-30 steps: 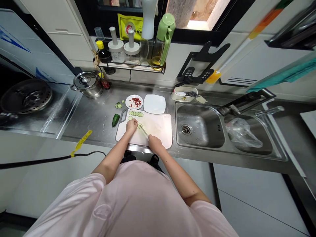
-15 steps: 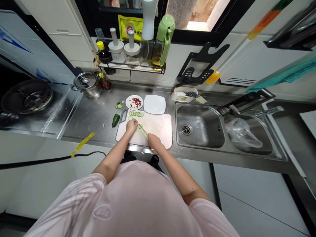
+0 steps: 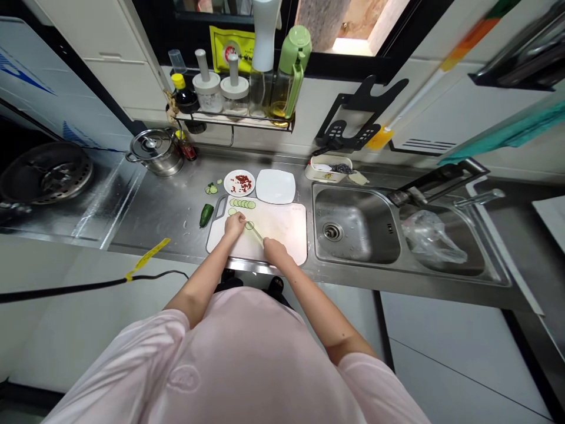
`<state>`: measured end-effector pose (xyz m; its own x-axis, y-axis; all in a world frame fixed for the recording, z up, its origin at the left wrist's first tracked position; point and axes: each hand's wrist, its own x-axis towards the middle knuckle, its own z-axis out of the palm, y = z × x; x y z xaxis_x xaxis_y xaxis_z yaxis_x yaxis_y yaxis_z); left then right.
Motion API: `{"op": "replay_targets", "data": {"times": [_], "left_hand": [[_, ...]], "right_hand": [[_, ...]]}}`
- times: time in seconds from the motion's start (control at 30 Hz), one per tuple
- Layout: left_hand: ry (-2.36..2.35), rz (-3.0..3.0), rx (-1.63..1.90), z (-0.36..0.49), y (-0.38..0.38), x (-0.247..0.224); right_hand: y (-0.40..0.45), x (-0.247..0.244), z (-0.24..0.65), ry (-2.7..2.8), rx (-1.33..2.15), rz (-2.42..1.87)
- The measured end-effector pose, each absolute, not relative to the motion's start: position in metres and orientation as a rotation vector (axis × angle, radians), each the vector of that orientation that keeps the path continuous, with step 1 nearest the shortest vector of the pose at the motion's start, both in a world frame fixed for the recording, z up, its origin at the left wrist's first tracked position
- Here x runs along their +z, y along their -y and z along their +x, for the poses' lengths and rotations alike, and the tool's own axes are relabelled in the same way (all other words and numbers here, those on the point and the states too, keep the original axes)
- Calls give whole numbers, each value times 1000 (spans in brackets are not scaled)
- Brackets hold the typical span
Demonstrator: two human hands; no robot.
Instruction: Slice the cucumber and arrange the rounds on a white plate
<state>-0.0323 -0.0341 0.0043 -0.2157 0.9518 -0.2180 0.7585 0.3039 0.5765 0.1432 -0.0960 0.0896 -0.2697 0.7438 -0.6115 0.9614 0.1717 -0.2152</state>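
Observation:
Over a white cutting board, my right hand is closed round the handle of a knife. The blade points up and left to a thin cucumber slice. My left hand has its fingers pressed together beside that slice; what they pinch, if anything, is too small to make out. A row of cucumber slices lies at the board's top left, with a single slice below it. Left of the board rests a piece of cucumber with dark green skin.
Behind the board stand a round plate with chopped red pieces and a white square plate. Cucumber scraps lie at the left. A steel pot is farther left; a sink is at the right.

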Motion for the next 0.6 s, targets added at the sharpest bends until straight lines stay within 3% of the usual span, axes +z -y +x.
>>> {"op": "replay_targets", "data": {"times": [0.6], "left_hand": [[-2032,1509,459,-32,34,7]], "right_hand": [[99,89,151,-2078,-820,1594]]}}
